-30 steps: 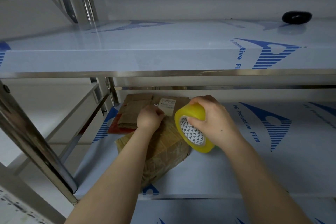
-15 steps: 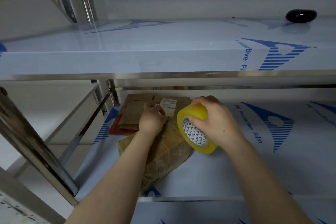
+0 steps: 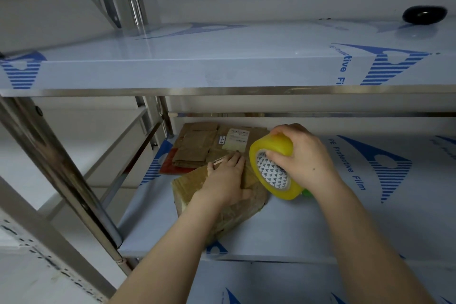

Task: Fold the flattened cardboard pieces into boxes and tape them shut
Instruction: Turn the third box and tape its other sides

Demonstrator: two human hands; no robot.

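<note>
Nearest: both forearms reach in over the front edge of the lower shelf point(image 3: 320, 229).

Cardboard box point(image 3: 234, 217): folded up, sits on the lower shelf turned cornerwise, one corner towards the viewer. Glossy tape already shows on its near faces.

Left hand point(image 3: 225, 180): lies palm-down on the box top, fingers straight and together, pointing away. It presses the top; it grasps nothing. A thin pale strip shows at the fingertips; cannot tell whether it is a tape end or a flap edge.

Tape roll point(image 3: 271, 155): yellow, stands on edge just right of the left hand, at or against the box's right side; contact itself is hidden. Its open core faces near-left, so it would roll along the far-near line, beside the left hand.

Right hand point(image 3: 311, 163): clamped over the roll from above and the right, thumb hooked into the core.

Judgement: taping step in hand. The right hand is the nearer one to the roll and carries it; the next stretch of tape would run along the box top, where the left hand pins it.

Beyond the left fingertips: flattened cardboard stack point(image 3: 195, 148), unfolded, with a shipping label point(image 3: 235, 139).

Farthest: upper shelf point(image 3: 197, 57), black object point(image 3: 424, 15) at its far right.
</note>
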